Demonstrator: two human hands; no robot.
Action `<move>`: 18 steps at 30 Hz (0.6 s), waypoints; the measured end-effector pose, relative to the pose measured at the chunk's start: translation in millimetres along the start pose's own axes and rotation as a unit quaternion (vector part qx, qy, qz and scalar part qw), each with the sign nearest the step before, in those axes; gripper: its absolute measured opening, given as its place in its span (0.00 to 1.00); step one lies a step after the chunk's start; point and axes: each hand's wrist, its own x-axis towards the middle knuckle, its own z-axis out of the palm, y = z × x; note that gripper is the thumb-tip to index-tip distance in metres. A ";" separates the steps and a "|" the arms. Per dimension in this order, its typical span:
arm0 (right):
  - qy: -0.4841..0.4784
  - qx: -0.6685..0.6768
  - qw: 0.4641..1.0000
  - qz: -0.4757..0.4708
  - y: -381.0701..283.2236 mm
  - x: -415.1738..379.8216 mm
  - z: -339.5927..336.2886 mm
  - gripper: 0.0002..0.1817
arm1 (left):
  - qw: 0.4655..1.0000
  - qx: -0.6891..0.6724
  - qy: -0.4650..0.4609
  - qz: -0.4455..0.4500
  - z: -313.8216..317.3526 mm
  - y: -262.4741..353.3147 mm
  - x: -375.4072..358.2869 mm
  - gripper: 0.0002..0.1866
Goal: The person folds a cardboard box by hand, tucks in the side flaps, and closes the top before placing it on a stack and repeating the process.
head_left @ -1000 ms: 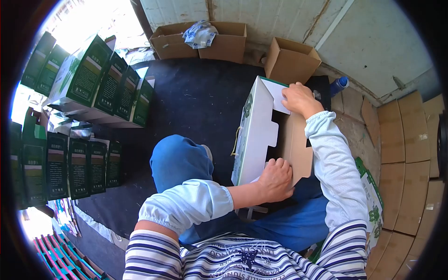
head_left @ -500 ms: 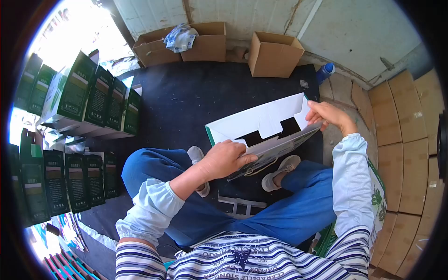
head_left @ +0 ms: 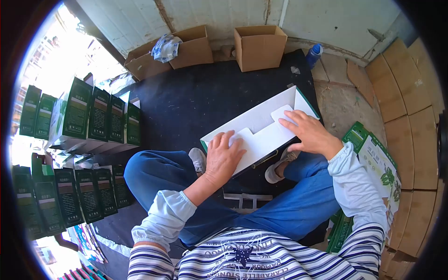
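A long carton (head_left: 259, 143), white inside with green edges, lies tilted in front of me above my crossed legs. Its inner flaps are folded inward and lie flat, meeting in an interlocked joint near the middle. My left hand (head_left: 223, 156) rests on the left flap with its fingers spread. On the right flap, my right hand (head_left: 310, 133) presses with outstretched fingers, its thumb near the carton's front edge. Most of the carton's outer printed side is hidden from view.
Green printed boxes (head_left: 95, 112) stand in rows at the left. Flat green-and-white cartons (head_left: 378, 163) lie at my right, beside stacked brown boxes (head_left: 408, 144). Open brown boxes (head_left: 259, 49) and a blue bottle (head_left: 314, 55) stand along the back of the black mat (head_left: 186, 102).
The carton has turned more face-up, and its flaps, earlier standing with a gap between them, now lie folded in. Both hands moved from its edges onto the flaps.
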 end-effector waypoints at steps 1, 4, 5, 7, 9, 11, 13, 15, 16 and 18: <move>-0.003 0.006 1.000 -0.002 0.5 -1.3 1.2 0.34 | 1.000 -0.009 -0.023 0.008 1.2 4.8 -1.8 0.29; -0.027 0.027 0.999 0.001 4.0 -1.9 1.5 0.35 | 0.997 -0.021 -0.074 0.021 -2.6 25.1 -5.8 0.31; -0.037 0.028 0.999 0.000 5.4 -1.2 1.7 0.34 | 0.997 -0.015 -0.080 0.018 -8.4 31.6 -7.7 0.32; -0.070 0.029 0.997 0.000 5.0 1.3 0.4 0.33 | 0.996 -0.002 -0.092 0.013 -10.5 37.9 -10.4 0.33; -0.116 0.029 0.993 0.006 3.1 2.4 -1.9 0.32 | 0.994 0.006 -0.105 0.011 -0.5 38.1 -15.0 0.33; -0.137 0.032 0.990 -0.001 7.3 1.6 0.8 0.30 | 0.994 -0.002 -0.111 0.010 4.7 39.4 -16.2 0.33; -0.155 0.040 0.987 -0.002 9.7 0.6 3.0 0.28 | 0.993 -0.015 -0.119 0.013 8.1 39.3 -18.0 0.32; -0.166 0.050 0.985 0.002 11.5 2.2 2.5 0.26 | 0.991 -0.029 -0.125 0.021 9.3 35.8 -16.8 0.31; -0.164 0.056 0.985 0.005 11.7 3.1 2.2 0.26 | 0.991 -0.028 -0.129 0.017 8.7 35.0 -15.9 0.30; -0.161 0.066 0.985 0.015 12.0 3.7 1.1 0.26 | 0.990 -0.027 -0.134 0.013 6.2 35.0 -12.9 0.28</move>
